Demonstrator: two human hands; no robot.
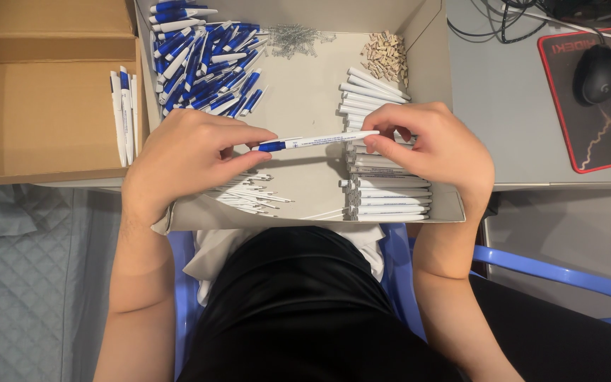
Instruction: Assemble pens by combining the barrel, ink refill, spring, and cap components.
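Pen (317, 141) held level across mid-frame, long axis running 9-to-3 w/ slight rise toward 3. Blue end points to 9, white end to 3. It hangs above the cardboard tray (304, 92), not touching contents. Left hand (191, 152) pinches the blue end, thumb + forefinger closed on it. Right hand (436, 145) pinches the white end, fingertips closed round it. At 11 of the pen: pile of blue-white caps (203, 60). At 12: springs (293, 37). At 4: stack of white barrels (387, 191). At 7: thin refills (252, 194). Mouse (597, 73) far off at 2.
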